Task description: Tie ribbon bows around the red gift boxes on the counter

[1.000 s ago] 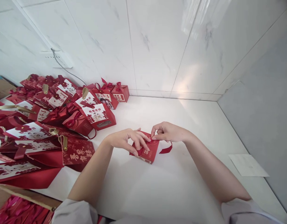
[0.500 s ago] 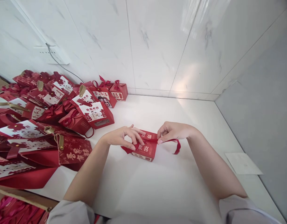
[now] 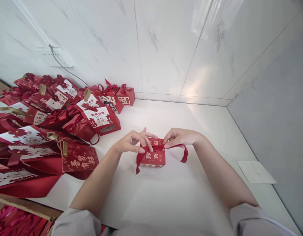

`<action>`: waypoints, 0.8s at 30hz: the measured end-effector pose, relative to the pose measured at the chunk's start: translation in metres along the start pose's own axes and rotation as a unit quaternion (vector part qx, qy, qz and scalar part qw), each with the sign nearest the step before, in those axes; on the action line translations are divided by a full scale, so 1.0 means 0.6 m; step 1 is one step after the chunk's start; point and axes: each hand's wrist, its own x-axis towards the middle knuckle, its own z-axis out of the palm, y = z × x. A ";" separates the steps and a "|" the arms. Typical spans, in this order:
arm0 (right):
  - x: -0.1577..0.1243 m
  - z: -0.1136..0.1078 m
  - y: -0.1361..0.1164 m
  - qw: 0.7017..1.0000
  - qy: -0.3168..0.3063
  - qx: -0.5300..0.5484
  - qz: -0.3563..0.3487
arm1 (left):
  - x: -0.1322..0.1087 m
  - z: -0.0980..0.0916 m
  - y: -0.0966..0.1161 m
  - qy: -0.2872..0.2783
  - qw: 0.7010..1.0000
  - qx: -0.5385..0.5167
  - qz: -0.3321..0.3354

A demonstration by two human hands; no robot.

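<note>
A small red gift box with pale printed characters lies on the white table between my hands. Across its top runs a dark red ribbon, one tail arching out to the right and the other hanging down over the box's left front. My left hand is at the left of the box, thumb and fingers closed on the ribbon, with another finger stretched out behind. At the right edge of the box, my right hand pinches the ribbon between thumb and fingers.
Many red gift boxes with ribbons and handles crowd the table's left side. At lower left a cardboard carton holds red ribboned pieces. A white sheet lies at the right edge. A tiled wall with a cable stands behind.
My left hand has shifted slightly right and pinches the ribbon. The left ribbon tail now hangs down the box's front. The box has turned a little; my right hand keeps its pinch.
</note>
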 end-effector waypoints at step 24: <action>-0.001 -0.002 0.004 0.994 0.028 0.074 -0.070 | 0.005 0.017 -0.011 0.159 0.979 0.116 -0.049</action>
